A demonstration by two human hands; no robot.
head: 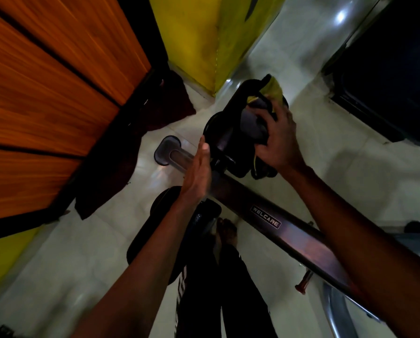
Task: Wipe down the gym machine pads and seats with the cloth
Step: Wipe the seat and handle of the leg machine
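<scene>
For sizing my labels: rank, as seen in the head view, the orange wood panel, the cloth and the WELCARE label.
1. orange wood panel
2. cloth, partly hidden by the right hand
3. WELCARE label

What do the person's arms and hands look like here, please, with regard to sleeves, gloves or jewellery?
The left arm and right arm are bare, with no sleeve in view. The left hand and right hand wear no gloves, and no watch or band shows at either wrist. Dim light could hide a ring.
</scene>
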